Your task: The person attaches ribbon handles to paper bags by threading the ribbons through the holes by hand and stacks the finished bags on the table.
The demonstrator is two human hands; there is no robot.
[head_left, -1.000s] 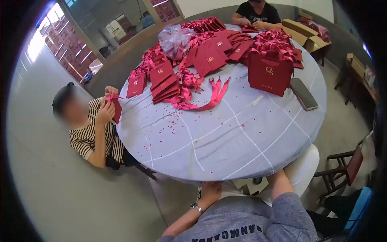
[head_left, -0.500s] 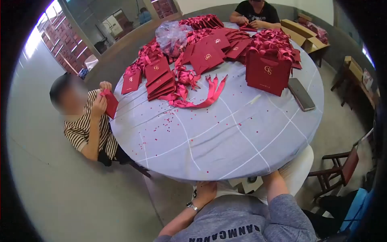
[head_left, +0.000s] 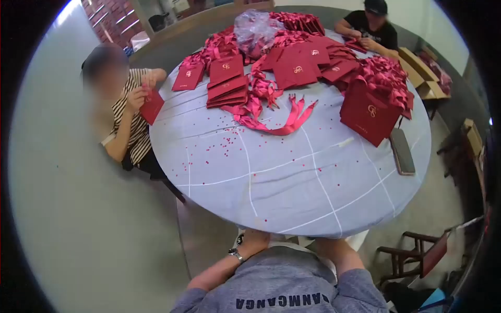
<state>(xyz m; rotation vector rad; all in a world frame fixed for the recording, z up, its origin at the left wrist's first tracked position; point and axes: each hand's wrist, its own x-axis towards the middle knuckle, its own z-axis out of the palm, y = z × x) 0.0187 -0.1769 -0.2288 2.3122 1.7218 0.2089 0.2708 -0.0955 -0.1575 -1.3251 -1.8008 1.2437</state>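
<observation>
My left hand point(head_left: 254, 242), with a watch on its wrist, is low at the near table edge by my lap; its fingers are hidden. My right hand point(head_left: 329, 244) is also at the near edge, its fingers out of sight under the tablecloth point(head_left: 292, 208). Small red dots lie scattered on the cloth. Farther back are red ribbons point(head_left: 284, 129), a stack of red bags point(head_left: 228, 93), loose red bags point(head_left: 297, 69) and an upright group of red bags point(head_left: 370, 112) with ribbon handles.
A phone point(head_left: 402, 152) lies at the table's right. One person in stripes point(head_left: 138, 112) holds a red bag at the left; another person point(head_left: 373, 31) works at the far side. A wooden chair point(head_left: 417, 255) and cardboard boxes point(head_left: 422, 75) are at the right.
The view has turned, so the bags and phone appear farther right. My right forearm now lies closer to my left, still at the near edge. The striped person's hands have shifted slightly around the bag.
</observation>
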